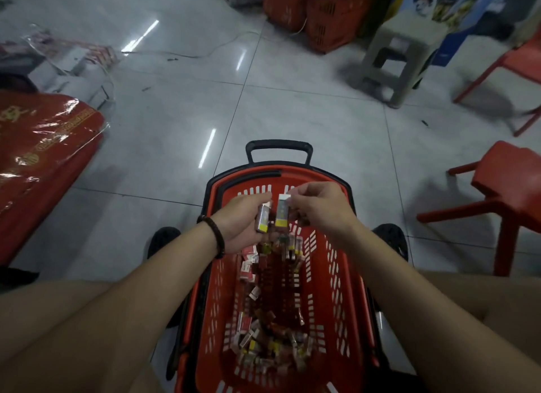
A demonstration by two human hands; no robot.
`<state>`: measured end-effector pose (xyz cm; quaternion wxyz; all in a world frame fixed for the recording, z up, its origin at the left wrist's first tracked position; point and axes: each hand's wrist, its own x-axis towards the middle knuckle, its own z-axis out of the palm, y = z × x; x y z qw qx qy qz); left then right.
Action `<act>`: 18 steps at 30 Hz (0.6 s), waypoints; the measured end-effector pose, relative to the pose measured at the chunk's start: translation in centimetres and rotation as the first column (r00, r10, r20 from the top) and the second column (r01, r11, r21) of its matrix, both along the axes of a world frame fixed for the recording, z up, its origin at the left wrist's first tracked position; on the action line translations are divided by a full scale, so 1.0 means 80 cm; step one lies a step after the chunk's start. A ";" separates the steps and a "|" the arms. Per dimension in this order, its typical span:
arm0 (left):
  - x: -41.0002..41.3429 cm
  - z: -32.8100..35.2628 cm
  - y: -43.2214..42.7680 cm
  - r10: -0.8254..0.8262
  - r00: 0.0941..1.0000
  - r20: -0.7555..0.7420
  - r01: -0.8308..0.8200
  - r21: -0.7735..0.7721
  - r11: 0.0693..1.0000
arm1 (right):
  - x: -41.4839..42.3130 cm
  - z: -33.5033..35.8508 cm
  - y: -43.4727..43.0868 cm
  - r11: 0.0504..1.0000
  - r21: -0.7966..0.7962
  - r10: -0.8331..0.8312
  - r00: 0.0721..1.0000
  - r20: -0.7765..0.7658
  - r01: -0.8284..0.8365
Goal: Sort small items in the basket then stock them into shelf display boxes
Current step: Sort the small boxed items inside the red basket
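Observation:
A red plastic shopping basket [328,275] with a black handle stands on the floor between my legs. Several small red, white and yellow boxes [257,334] lie loose on its bottom. My left hand [243,223], a dark bead bracelet on its wrist, holds a small box with a yellow band [262,221] above the basket's far end. My right hand [322,208] pinches a second small box with a white top and yellow band [281,214] right beside the first. Both boxes are upright and nearly touch.
Glossy grey tiles cover the floor. A red foil-wrapped package [44,146] lies at the left, with clear wrapping behind it. A grey plastic stool [401,53] and more red baskets [328,21] stand at the back. Red plastic chairs [509,193] are at the right.

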<state>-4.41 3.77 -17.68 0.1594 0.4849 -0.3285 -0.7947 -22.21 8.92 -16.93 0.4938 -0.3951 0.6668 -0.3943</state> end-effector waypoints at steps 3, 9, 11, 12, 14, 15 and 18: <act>-0.019 -0.001 0.002 -0.017 0.998 -0.066 0.015 -0.029 0.999 | -0.012 0.009 0.001 0.997 -0.007 0.074 0.996 -0.058 -0.074; -0.054 -0.011 -0.009 -0.010 0.994 -0.111 0.009 -0.009 1.000 | -0.047 0.010 -0.014 0.995 0.060 0.082 0.995 -0.062 -0.078; -0.069 -0.026 -0.011 0.024 0.994 -0.108 -0.024 0.006 1.000 | -0.060 0.004 -0.022 0.987 0.091 0.146 0.980 -0.135 -0.134; -0.076 -0.036 -0.010 0.031 0.995 -0.099 -0.029 0.018 0.999 | -0.069 0.003 -0.027 0.978 0.109 0.195 0.961 -0.196 -0.176; -0.089 -0.069 -0.003 0.077 0.997 0.023 -0.078 0.062 0.995 | -0.093 0.003 -0.038 0.943 0.172 0.331 0.865 -0.378 -0.286; -0.093 -0.093 0.001 0.095 0.987 0.127 -0.105 0.076 0.992 | -0.106 0.004 -0.041 0.914 0.222 0.406 0.784 -0.469 -0.340; -0.108 -0.164 0.015 0.109 0.898 0.426 -0.150 0.062 0.987 | -0.140 0.004 -0.040 0.868 0.307 0.496 0.683 -0.536 -0.390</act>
